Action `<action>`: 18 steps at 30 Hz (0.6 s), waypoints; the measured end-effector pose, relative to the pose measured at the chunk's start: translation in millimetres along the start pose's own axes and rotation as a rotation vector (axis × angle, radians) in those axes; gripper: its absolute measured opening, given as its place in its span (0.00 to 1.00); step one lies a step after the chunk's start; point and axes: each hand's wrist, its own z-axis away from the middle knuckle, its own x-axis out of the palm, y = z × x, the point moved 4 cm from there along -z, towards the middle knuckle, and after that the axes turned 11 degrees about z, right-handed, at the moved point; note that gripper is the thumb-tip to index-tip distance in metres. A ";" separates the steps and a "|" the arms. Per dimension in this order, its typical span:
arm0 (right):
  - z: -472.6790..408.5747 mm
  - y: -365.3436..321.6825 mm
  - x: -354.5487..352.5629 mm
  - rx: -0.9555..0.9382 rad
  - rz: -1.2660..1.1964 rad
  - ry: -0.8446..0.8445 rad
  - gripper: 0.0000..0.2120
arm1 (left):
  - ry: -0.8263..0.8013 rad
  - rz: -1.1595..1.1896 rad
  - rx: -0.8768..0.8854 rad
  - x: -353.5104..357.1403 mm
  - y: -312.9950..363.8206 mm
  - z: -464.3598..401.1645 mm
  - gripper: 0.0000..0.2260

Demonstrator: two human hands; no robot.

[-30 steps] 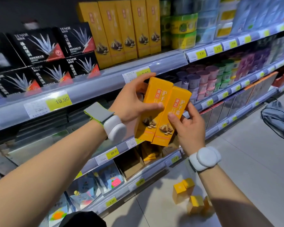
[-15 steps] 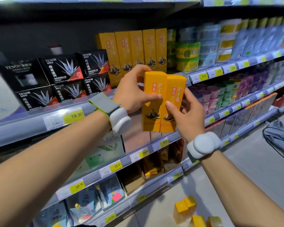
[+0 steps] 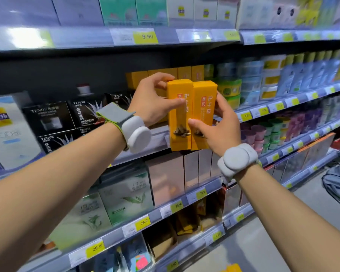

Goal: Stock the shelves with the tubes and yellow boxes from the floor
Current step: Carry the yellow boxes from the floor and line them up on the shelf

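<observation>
The person is holding two tall yellow boxes [image 3: 191, 114] side by side, touching along their long edges, in front of the shelf [image 3: 149, 142] that is carrying the row of matching yellow boxes [image 3: 161, 75]. The left hand [image 3: 153, 101] is gripping the left box, fingers curling over its top corner and the thumb pressing on its front face. The right hand [image 3: 218, 126] is gripping the right box, thumb lying across the lower front and fingers wrapping round the far side.

Both boxes are standing upright, long axis vertical, printed fronts facing the camera and tops pointing up. Their bottoms are hanging level with the shelf's front edge, so they seem to be in the air and not yet resting on the shelf.

The step in hand looks like placing this pair. The next move is probably calling for pushing the boxes forward and slightly left into the space in front of the stocked row, keeping them upright and together, then setting them down and letting go. At the bottom edge of the view, more yellow boxes on the floor [image 3: 231, 268] are waiting. No tubes are showing.
</observation>
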 end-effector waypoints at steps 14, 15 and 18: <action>-51.5 -30.0 4.9 -0.037 0.052 0.059 0.37 | 0.054 -0.034 0.044 -24.8 18.5 -32.2 0.24; -54.2 -30.1 6.9 -0.033 0.048 0.065 0.37 | 0.055 -0.044 0.057 -26.1 19.3 -33.8 0.24; -59.3 -30.9 14.5 -0.030 0.047 0.077 0.36 | 0.069 -0.107 0.101 -30.8 17.1 -37.3 0.24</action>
